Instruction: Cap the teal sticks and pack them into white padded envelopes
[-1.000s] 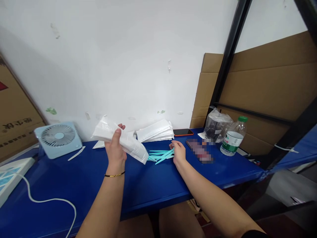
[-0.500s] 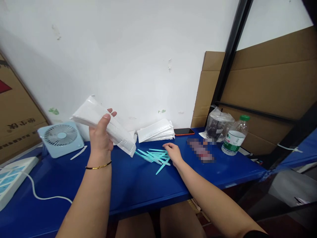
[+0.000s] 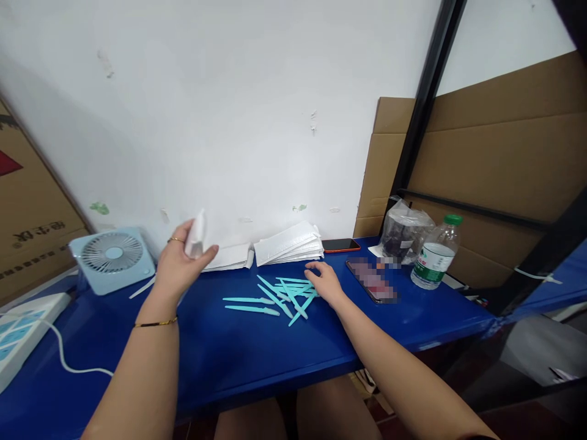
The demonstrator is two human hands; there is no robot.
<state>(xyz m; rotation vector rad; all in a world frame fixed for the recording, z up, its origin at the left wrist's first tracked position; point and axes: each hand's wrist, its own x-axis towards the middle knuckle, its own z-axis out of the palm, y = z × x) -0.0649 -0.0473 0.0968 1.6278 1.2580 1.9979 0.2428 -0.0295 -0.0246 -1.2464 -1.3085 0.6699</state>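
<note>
My left hand is raised over the left of the table, closed round a white mailer. The mailer is turned nearly edge-on, so most of it is out of sight. My right hand lies at the right side of a loose pile of slim turquoise eyebrow razors. Its fingers are loosely bent and apart, with none of the razors visibly gripped. Two razors lie side by side at the left of the pile. Behind them are a stack of white mailers and more mailers to its left.
Two phones, one orange-edged and one dark, lie right of the stack. A water bottle and a bagged cup stand farther right. At left are a blue fan, a power strip and its cable.
My left hand has moved left and down, turning the mailer edge-on. Some razors near where the mailer's end was now lie spread to the left. My right hand has hardly moved.
</note>
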